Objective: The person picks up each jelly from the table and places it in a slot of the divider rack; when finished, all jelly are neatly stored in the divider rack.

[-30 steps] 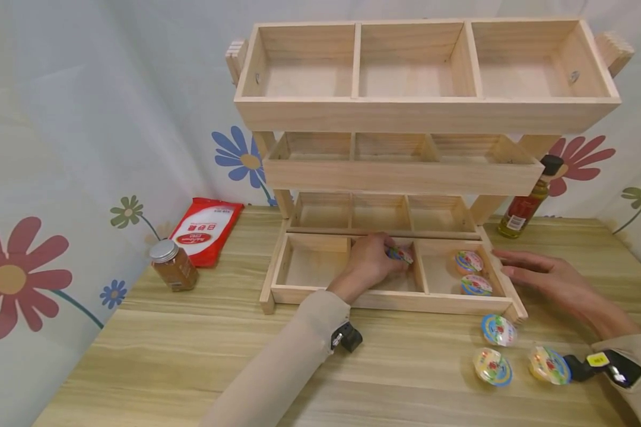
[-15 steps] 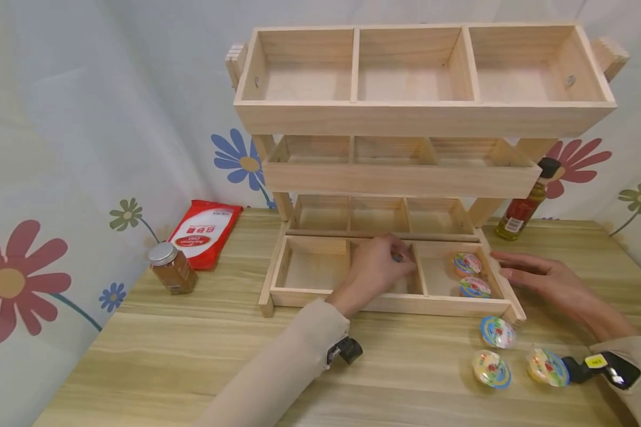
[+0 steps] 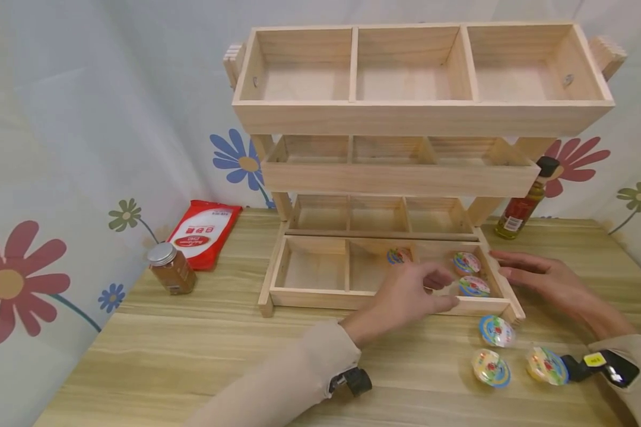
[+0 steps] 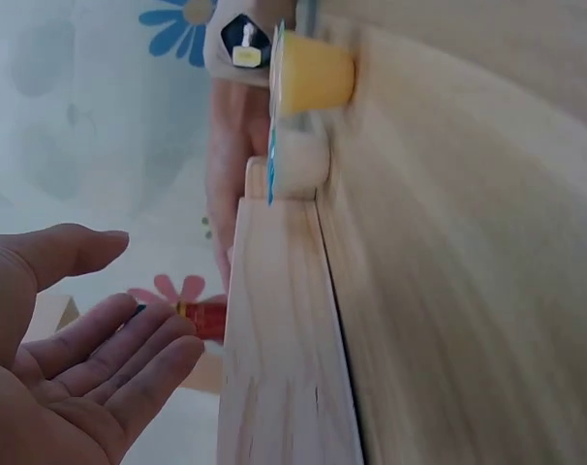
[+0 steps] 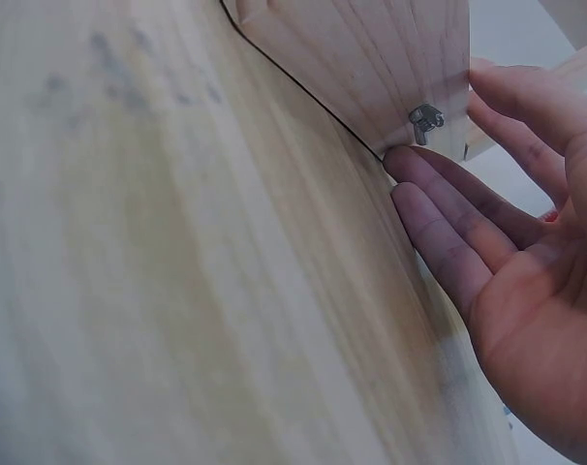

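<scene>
Over the front wall of the wooden rack's bottom tray (image 3: 320, 298), my left hand (image 3: 406, 293) hovers, fingers loosely bent, holding nothing. A jelly cup (image 3: 398, 255) sits at the back right of the tray's middle compartment. Two pink-lidded jelly cups, a rear one (image 3: 467, 263) and a front one (image 3: 474, 286), stand in the right compartment. My right hand (image 3: 558, 284) rests its fingertips against the rack's right side; the right wrist view shows the fingers (image 5: 439, 228) nearly straight. On the table in front lie a blue-lidded cup (image 3: 497, 331) and two yellow cups (image 3: 491, 367), (image 3: 548, 366).
Three more tiers of compartments rise behind, the top tray (image 3: 422, 118) overhanging the lower ones. At the left stand a jar of brown powder (image 3: 173, 270) and a red-and-white packet (image 3: 205, 234). An oil bottle (image 3: 520, 204) stands behind the rack's right side.
My left hand has let go of the jelly cup in the middle compartment and moved right and toward the front. The right hand has stayed at the rack's side.
</scene>
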`<state>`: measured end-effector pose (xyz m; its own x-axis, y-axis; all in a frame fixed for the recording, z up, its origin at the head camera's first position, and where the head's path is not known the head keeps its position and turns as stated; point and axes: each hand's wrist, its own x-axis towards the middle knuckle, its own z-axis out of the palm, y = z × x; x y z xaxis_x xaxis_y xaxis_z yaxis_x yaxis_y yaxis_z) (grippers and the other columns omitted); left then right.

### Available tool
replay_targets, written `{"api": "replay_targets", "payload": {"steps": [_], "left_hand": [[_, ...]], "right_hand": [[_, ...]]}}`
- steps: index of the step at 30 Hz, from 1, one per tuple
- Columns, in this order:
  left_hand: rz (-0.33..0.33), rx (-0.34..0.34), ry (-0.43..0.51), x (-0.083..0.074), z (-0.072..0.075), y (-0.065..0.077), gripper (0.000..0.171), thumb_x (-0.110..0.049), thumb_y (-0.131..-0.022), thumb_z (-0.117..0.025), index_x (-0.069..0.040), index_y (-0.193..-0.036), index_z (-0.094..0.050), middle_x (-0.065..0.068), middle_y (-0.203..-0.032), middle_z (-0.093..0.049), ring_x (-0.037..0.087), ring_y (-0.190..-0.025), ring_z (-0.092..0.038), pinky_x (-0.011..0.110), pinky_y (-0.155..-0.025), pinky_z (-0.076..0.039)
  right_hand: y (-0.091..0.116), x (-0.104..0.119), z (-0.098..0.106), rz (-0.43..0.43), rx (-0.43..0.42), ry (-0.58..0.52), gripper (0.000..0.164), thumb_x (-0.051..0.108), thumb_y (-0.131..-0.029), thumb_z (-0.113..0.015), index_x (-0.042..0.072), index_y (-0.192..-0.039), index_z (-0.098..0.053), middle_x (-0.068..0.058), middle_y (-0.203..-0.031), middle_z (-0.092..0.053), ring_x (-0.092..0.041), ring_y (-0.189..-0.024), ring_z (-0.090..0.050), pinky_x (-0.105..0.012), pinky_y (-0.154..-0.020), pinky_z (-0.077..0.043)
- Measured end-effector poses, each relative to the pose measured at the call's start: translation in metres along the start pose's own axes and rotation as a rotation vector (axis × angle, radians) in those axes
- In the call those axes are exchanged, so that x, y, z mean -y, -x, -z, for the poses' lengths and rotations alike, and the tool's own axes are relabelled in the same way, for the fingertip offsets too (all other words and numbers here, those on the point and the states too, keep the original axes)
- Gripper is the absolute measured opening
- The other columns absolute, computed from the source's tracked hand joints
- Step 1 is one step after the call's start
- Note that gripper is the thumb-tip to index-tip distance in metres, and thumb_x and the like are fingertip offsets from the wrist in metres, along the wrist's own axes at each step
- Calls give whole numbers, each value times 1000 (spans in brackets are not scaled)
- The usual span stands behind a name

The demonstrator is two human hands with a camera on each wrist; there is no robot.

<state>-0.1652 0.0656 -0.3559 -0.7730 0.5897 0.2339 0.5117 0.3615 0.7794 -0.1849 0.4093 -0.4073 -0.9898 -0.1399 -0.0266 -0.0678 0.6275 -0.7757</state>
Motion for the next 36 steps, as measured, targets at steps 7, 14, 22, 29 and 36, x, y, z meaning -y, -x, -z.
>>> {"api": "replay_targets", "payload": {"steps": [7,14,22,29,36], "left_hand": [[-5,100,166,-5,-12,6,27,-14,-92,-86,-5,-115,-77,-2,-109,-78,-4,-94,-68,10,-82,-52],[35,189,246,-11,-23,12,30,-14,-91,-86,-6,-118,-77,-6,-110,-78,-6,-95,-67,11,-82,-53],[53,258,283,-14,-34,19,30,-14,-88,-89,-8,-115,-78,-15,-107,-77,-9,-95,-66,10,-82,-52],[87,300,325,-11,-37,20,32,-11,-88,-89,-5,-117,-77,-14,-109,-76,-5,-96,-67,12,-82,-54],[109,310,238,-9,-42,22,32,-15,-86,-91,-10,-116,-79,-18,-105,-76,-9,-90,-65,10,-79,-52]], "right_hand": [[0,-2,0,39,-17,-23,51,32,-107,-67,15,-154,-58,37,-133,-56,19,-122,-39,-6,-89,-36],[0,-2,-1,47,-23,-29,50,30,-107,-67,14,-153,-59,36,-133,-58,21,-122,-40,-6,-90,-36],[0,-3,-1,24,-16,-18,51,34,-107,-67,17,-154,-58,34,-135,-57,18,-123,-40,-7,-89,-37],[-2,-1,0,18,-15,-33,51,33,-107,-67,17,-154,-58,34,-135,-58,18,-123,-41,-8,-90,-37],[-1,-1,1,-28,9,18,55,40,-107,-66,20,-157,-55,32,-139,-55,8,-131,-38,-7,-88,-35]]}}
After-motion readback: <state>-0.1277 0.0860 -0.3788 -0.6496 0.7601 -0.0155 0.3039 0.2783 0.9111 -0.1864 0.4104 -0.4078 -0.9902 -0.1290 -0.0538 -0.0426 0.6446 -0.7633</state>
